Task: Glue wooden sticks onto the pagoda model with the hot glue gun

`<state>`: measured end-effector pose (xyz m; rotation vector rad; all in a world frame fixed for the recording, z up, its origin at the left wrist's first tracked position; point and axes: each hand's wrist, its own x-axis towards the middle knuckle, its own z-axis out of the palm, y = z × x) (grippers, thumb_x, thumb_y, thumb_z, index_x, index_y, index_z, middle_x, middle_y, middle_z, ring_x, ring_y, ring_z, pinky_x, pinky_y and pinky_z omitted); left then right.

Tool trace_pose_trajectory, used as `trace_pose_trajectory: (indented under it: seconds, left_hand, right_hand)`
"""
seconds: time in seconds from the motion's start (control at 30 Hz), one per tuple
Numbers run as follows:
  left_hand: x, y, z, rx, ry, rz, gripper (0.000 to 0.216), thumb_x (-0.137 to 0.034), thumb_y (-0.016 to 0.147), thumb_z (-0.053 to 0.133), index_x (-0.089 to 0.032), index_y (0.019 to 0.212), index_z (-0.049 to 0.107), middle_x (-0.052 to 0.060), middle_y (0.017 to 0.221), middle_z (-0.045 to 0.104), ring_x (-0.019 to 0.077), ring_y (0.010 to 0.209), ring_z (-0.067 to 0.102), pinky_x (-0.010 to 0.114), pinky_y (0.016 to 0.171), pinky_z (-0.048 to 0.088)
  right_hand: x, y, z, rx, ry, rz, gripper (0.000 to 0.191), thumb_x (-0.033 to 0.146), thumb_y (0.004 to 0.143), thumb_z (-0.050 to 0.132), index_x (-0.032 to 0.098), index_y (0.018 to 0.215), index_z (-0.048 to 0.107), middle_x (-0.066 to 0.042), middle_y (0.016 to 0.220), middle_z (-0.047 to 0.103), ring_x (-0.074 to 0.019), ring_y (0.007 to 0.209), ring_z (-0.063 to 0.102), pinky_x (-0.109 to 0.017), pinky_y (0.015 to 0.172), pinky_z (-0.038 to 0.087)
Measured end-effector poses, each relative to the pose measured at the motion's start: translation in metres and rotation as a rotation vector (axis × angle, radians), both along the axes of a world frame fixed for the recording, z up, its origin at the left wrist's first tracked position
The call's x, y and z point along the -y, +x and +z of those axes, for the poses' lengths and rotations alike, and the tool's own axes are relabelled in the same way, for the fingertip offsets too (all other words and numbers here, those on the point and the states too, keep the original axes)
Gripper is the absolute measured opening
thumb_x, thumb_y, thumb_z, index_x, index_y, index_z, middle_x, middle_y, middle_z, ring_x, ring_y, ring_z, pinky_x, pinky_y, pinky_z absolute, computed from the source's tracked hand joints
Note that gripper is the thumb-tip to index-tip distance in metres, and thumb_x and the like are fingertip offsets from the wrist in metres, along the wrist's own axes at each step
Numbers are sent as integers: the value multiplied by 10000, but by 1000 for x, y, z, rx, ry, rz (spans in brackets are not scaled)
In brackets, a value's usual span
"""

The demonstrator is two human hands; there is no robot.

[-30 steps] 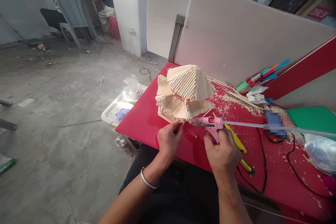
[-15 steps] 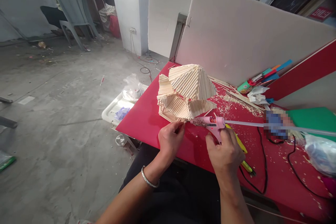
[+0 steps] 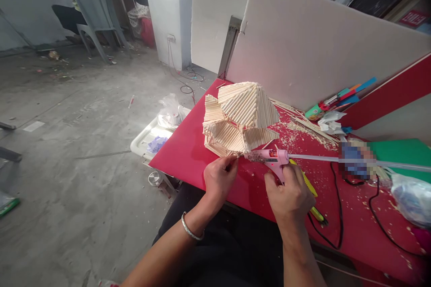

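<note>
In my right hand (image 3: 290,190) is a pink glue gun (image 3: 276,158), gripped by its handle, with a long clear glue stick (image 3: 313,158) out of its back end. The gun's nozzle points left, close to the fingertips of my left hand (image 3: 219,178). Those fingers are pinched together; whatever they hold is too small to make out. Just beyond both hands stands a model building (image 3: 239,119) made of pale thin wooden sticks, with a peaked roof on top and lower flared roof pieces around it.
Stick scraps litter the red table (image 3: 188,152). A yellow cutter (image 3: 305,179) and a black cord (image 3: 340,215) lie right of the gun. Behind are a cup of pens (image 3: 314,111) and a white board (image 3: 303,40). A white tray (image 3: 139,143) sits left; people work far back.
</note>
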<state>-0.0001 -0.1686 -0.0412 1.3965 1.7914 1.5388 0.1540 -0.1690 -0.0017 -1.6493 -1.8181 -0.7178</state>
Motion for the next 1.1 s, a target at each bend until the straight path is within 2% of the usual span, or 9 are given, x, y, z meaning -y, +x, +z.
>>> trace_pose_trajectory:
  seconds: [0.2, 0.43, 1.1]
  left_hand:
    - [0, 0, 0, 2, 3, 2, 136, -207, 813, 642, -220, 855, 770, 29, 794, 780, 166, 677, 716, 243, 612, 522]
    - [0, -1, 0, 1, 7, -4, 131, -202, 816, 640, -218, 843, 767, 26, 792, 779, 162, 674, 715, 239, 608, 518]
    - [0, 0, -1, 11, 12, -18, 132, -208, 822, 634, -214, 860, 761, 30, 813, 781, 167, 695, 719, 242, 614, 520]
  right_hand:
    - [0, 0, 3, 22, 14, 7, 149, 276, 803, 585, 189, 904, 653, -36, 888, 677, -145, 703, 594, -259, 568, 348]
    - [-3, 2, 4, 45, 34, 35, 207, 265, 807, 581, 182, 982, 655, -57, 991, 698, -154, 755, 613, -263, 592, 366]
    - [-1, 4, 4, 50, 56, 47, 179, 262, 797, 602, 184, 948, 659, -75, 1010, 702, -178, 774, 653, -259, 610, 414]
